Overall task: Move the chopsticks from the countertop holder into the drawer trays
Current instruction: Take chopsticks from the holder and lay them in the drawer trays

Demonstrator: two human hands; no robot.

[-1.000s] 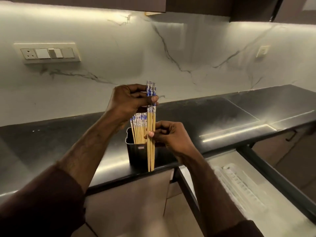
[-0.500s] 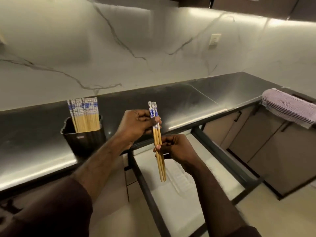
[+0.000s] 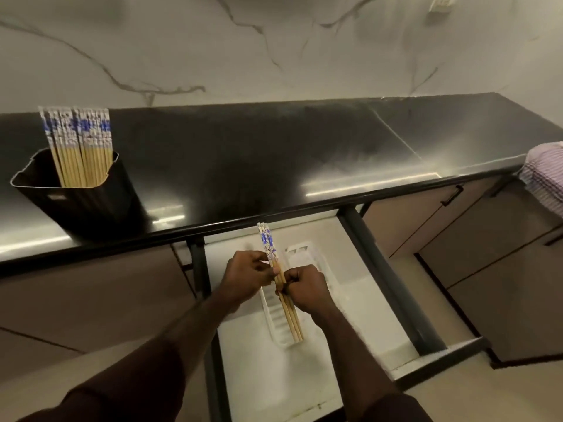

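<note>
A small bundle of wooden chopsticks (image 3: 292,318) with blue-and-white tops is held low over the open drawer (image 3: 387,303). My left hand (image 3: 246,277) pinches the bundle just below the patterned tops. My right hand (image 3: 306,286) grips it a little lower, from the right side. The thin ends point toward me, over a white slotted tray (image 3: 272,315) lying in the drawer. A second white tray (image 3: 300,252) lies beside it, partly hidden by my right hand. The black holder (image 3: 88,199) stands on the countertop at the left, with several chopsticks (image 3: 80,147) upright in it.
The black countertop (image 3: 274,159) runs across the view, with a marble wall behind it. A striped pink cloth (image 3: 542,175) hangs at the right edge. Closed cabinet fronts (image 3: 502,278) flank the drawer, whose dark side rail (image 3: 393,287) runs along its right.
Both hands have carried the bundle from beside the holder, right and down over the open drawer. The bundle has tipped from upright to nearly flat above the tray.
</note>
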